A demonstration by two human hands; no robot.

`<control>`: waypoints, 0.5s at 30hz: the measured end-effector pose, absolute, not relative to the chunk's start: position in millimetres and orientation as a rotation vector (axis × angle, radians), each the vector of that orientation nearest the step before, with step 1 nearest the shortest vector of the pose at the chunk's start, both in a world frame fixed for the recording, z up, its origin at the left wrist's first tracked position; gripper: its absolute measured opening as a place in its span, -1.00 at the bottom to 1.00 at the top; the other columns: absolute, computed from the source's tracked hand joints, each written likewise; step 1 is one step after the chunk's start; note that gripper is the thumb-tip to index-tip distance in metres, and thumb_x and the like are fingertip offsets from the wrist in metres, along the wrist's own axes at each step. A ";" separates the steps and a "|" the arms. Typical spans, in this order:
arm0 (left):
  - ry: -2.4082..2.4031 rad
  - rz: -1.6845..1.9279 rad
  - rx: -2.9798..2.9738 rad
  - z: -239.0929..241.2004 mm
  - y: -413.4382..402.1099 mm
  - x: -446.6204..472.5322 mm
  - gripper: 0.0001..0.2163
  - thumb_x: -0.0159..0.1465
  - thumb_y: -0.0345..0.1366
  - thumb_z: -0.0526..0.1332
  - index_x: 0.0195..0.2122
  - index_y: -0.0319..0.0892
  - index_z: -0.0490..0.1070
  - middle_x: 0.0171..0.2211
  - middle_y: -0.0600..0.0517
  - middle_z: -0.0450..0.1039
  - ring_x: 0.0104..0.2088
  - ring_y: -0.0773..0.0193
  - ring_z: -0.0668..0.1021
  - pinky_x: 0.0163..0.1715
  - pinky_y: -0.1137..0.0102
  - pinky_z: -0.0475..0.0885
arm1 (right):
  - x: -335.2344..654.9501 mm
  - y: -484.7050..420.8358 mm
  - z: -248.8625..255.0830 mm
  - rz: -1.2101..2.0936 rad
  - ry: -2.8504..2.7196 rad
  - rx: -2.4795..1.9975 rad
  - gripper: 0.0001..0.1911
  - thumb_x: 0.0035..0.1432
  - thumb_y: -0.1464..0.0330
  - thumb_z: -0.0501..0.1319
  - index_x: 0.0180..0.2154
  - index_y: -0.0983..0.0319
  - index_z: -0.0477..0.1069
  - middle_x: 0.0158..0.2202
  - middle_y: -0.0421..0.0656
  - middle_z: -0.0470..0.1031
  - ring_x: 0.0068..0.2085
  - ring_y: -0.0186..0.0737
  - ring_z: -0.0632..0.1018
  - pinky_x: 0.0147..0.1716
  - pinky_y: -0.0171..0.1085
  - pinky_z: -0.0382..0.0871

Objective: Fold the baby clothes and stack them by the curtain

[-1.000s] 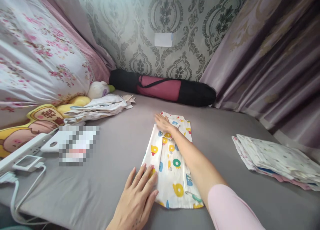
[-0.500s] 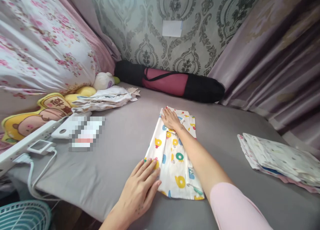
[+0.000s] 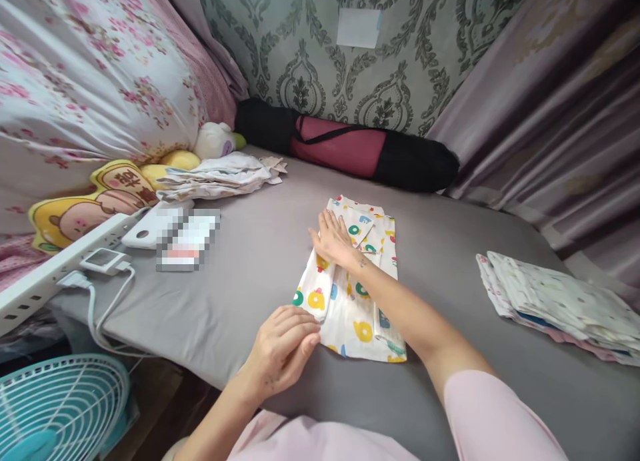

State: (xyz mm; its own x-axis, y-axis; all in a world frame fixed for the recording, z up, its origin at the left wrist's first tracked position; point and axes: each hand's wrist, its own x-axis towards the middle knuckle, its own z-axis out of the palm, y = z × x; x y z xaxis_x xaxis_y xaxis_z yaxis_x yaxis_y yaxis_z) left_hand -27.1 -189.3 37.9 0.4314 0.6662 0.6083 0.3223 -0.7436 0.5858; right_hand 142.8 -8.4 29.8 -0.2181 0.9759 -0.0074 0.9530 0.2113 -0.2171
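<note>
Right hand (image 3: 334, 239) spread, palm down on the upper-left part of the printed garment (image 3: 345, 311), my forearm (image 3: 410, 309) crossing it. Left hand (image 3: 284, 346) curled at its lower-left edge; can't tell if I'm pinching cloth. Garment sits center frame, long axis running up-frame, mostly right of my hands.

The right forearm (image 3: 410, 307) hides part of the printed garment (image 3: 350, 317).

Brown characters (image 3: 127, 179) on a yellow cushion (image 3: 93, 207)
Set on its upper part — too blurred to read surely.
</note>
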 end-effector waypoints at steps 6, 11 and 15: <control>1.161 1.411 1.982 35.9 -190.9 -32.2 -0.73 0.41 -0.35 0.00 -0.25 -0.18 0.50 -0.32 -0.05 0.58 -0.24 0.23 0.59 -0.19 0.33 0.45 | 137.4 -15.9 17.2 0.304 -2.342 -1.941 -0.25 0.36 0.11 -0.25 0.36 0.53 -0.12 0.42 0.10 -0.20 0.41 -0.03 -0.15 0.33 -0.07 -0.38; 1.354 1.451 1.748 34.8 -193.1 -35.1 -0.65 0.44 -0.25 -0.05 -0.26 -0.17 0.53 -0.29 -0.02 0.57 -0.24 0.26 0.57 -0.18 0.36 0.43 | 129.7 -36.9 28.6 0.312 -2.356 -1.898 -0.24 0.36 0.10 -0.23 0.36 0.54 -0.15 0.42 0.09 -0.27 0.41 -0.03 -0.21 0.33 -0.07 -0.43; 1.513 1.396 1.600 35.6 -194.6 -35.5 -0.60 0.45 -0.15 -0.09 -0.21 -0.16 0.53 -0.30 0.00 0.56 -0.35 0.30 0.55 -0.24 0.37 0.43 | 119.4 -62.9 23.4 0.348 -2.415 -1.807 -0.23 0.35 0.09 -0.21 0.37 0.51 -0.16 0.43 0.06 -0.27 0.42 -0.06 -0.22 0.34 -0.09 -0.43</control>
